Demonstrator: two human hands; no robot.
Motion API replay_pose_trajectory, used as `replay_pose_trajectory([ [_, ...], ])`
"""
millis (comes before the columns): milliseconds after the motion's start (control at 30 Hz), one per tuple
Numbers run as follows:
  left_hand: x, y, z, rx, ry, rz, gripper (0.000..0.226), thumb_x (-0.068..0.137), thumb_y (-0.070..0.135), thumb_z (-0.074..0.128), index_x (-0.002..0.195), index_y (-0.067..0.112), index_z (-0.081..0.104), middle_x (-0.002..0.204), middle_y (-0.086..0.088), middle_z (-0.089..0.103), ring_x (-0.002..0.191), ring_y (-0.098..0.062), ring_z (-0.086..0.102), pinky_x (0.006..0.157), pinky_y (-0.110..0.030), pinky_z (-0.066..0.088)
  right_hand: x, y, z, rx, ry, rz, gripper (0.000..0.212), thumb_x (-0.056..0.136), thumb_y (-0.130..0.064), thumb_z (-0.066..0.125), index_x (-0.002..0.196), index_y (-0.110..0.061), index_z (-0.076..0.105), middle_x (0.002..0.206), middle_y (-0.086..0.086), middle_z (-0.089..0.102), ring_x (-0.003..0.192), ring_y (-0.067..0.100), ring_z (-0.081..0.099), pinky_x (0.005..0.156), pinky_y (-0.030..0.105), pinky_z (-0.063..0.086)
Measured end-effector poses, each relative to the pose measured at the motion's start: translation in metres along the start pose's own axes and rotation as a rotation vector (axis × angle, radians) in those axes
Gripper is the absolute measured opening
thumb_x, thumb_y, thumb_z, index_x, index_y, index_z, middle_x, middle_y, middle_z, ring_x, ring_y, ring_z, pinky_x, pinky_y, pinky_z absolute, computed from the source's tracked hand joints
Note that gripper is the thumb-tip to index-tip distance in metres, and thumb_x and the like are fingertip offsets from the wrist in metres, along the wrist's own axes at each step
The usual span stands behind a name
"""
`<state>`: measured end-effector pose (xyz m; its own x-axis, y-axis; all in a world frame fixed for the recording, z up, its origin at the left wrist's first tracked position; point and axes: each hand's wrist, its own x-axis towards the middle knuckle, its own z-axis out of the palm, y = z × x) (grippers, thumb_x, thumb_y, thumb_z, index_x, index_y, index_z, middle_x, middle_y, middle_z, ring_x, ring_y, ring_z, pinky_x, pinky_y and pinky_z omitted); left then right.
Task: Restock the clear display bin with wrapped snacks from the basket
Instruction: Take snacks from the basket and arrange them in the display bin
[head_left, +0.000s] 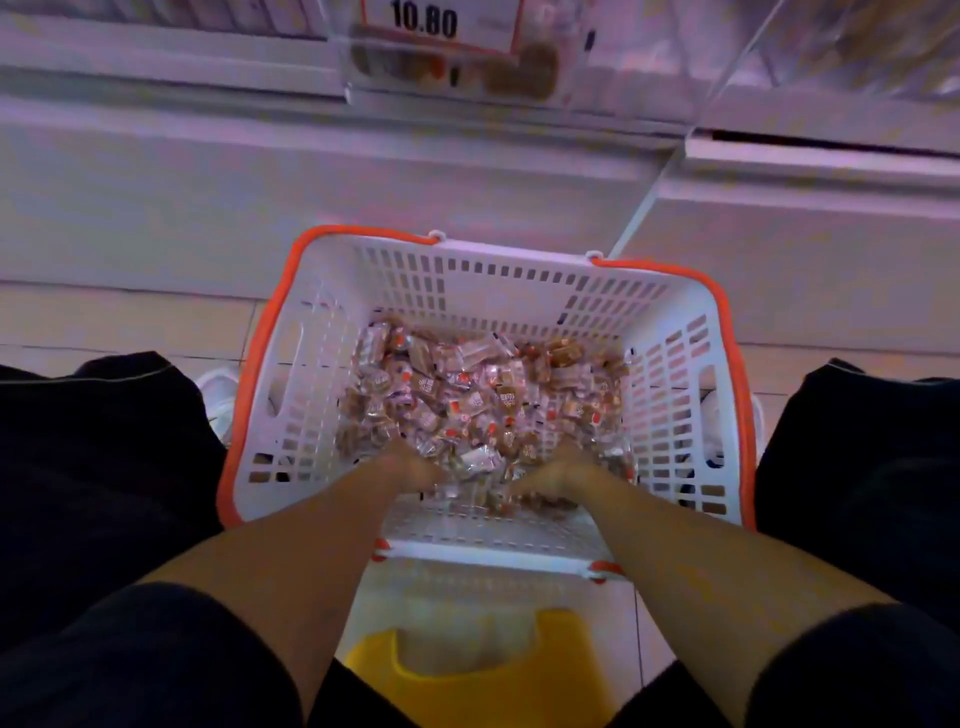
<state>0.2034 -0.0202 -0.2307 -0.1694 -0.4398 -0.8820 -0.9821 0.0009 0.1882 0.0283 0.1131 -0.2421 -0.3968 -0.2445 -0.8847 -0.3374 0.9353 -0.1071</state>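
A white slotted basket (670, 364) with an orange rim stands on the floor between my knees. Its bottom is covered with several small wrapped snacks (467, 395), clear wrappers with brown contents and orange marks. Both hands are down in the near side of the pile. My left hand (410, 470) and my right hand (553, 475) dig into the snacks with fingers buried among the wrappers, so their grip is hidden. The clear display bin (457, 67) sits at the top centre on the shelf, holding a few brown snacks behind a price card reading 10.80.
A white shelf front (208, 171) runs across the view behind the basket. A yellow stool (483, 670) is under me. My dark-clothed knees flank the basket on both sides. A white shoe (218, 395) shows left of the basket on the tiled floor.
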Motion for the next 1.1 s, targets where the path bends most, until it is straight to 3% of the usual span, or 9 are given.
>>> replay_pose_trajectory([
  [100,0.01,0.005,0.01,-0.363,-0.131,-0.032,0.072,0.083,0.053,0.071,0.133,0.004,0.055,0.12,-0.01,0.063,0.102,-0.024,0.064,0.083,-0.037,0.048,0.004,-0.011,0.01,-0.076,0.004,-0.021,0.135,0.054,-0.071,0.082,0.155,-0.006,0.02,0.159,0.015,0.029,0.142,0.038,0.033,0.114,0.05,0.035],
  [233,0.021,0.022,0.014,-0.983,-0.112,-0.096,0.037,0.089,0.042,0.068,0.086,0.005,0.065,0.062,-0.006,0.07,0.049,-0.015,0.065,0.052,-0.03,0.059,0.015,-0.03,0.02,0.329,0.108,-0.104,0.099,0.051,-0.063,0.088,0.13,-0.012,0.058,0.126,0.009,0.066,0.117,0.027,0.062,0.102,0.042,0.049],
  [333,0.024,0.03,0.021,-1.007,-0.144,-0.141,0.027,0.097,0.036,0.058,0.079,0.015,0.059,0.047,0.003,0.064,0.046,-0.01,0.061,0.044,-0.021,0.049,0.022,-0.038,0.022,0.431,0.121,-0.112,0.106,0.053,-0.06,0.089,0.139,-0.012,0.049,0.135,0.009,0.059,0.124,0.029,0.056,0.105,0.043,0.046],
  [467,0.026,0.032,0.027,-1.004,-0.191,-0.154,0.021,0.092,0.034,0.065,0.081,0.016,0.06,0.054,0.005,0.064,0.051,-0.008,0.059,0.04,-0.021,0.04,0.027,-0.034,0.027,0.333,0.187,-0.022,0.082,0.072,-0.05,0.081,0.137,-0.015,0.046,0.141,0.015,0.044,0.124,0.039,0.051,0.103,0.045,0.048],
  [633,0.029,0.032,0.026,-1.002,-0.139,-0.095,0.024,0.088,0.029,0.071,0.09,0.009,0.058,0.057,-0.004,0.062,0.039,-0.014,0.058,0.036,-0.022,0.045,0.026,-0.03,0.014,0.357,0.193,-0.085,0.02,0.091,-0.014,0.065,0.109,-0.005,0.067,0.109,0.015,0.069,0.095,0.031,0.067,0.087,0.041,0.058],
  [733,0.024,0.035,0.025,-0.974,-0.045,-0.064,0.019,0.092,0.03,0.067,0.096,0.014,0.058,0.056,-0.003,0.058,0.043,-0.013,0.057,0.035,-0.02,0.041,0.018,-0.033,0.006,0.257,0.075,-0.124,0.027,0.096,-0.015,0.062,0.118,0.0,0.066,0.115,0.016,0.068,0.099,0.029,0.067,0.087,0.041,0.058],
  [867,0.016,0.036,0.022,-0.819,0.288,-0.119,0.037,0.092,0.036,0.067,0.114,0.007,0.062,0.084,-0.005,0.065,0.061,-0.016,0.059,0.046,-0.026,0.042,0.007,-0.04,0.004,0.05,0.093,-0.167,0.034,0.097,-0.008,0.054,0.13,-0.003,0.059,0.123,0.016,0.062,0.08,0.023,0.06,0.055,0.029,0.048],
  [1033,0.011,0.028,0.014,-0.765,0.405,-0.07,0.036,0.088,0.03,0.073,0.116,0.01,0.062,0.106,-0.008,0.069,0.082,-0.024,0.063,0.073,-0.036,0.055,-0.004,-0.025,0.01,0.095,0.005,-0.218,0.037,0.1,-0.031,0.056,0.127,-0.006,0.058,0.115,0.018,0.064,0.098,0.032,0.064,0.088,0.041,0.055],
  [1100,0.005,0.026,0.011,-0.745,0.379,-0.052,0.044,0.083,0.028,0.079,0.118,0.009,0.061,0.108,-0.012,0.069,0.092,-0.029,0.067,0.084,-0.041,0.058,-0.006,-0.02,0.006,0.085,0.001,-0.215,0.033,0.099,-0.022,0.06,0.124,-0.002,0.06,0.117,0.021,0.065,0.104,0.035,0.065,0.092,0.046,0.055],
])
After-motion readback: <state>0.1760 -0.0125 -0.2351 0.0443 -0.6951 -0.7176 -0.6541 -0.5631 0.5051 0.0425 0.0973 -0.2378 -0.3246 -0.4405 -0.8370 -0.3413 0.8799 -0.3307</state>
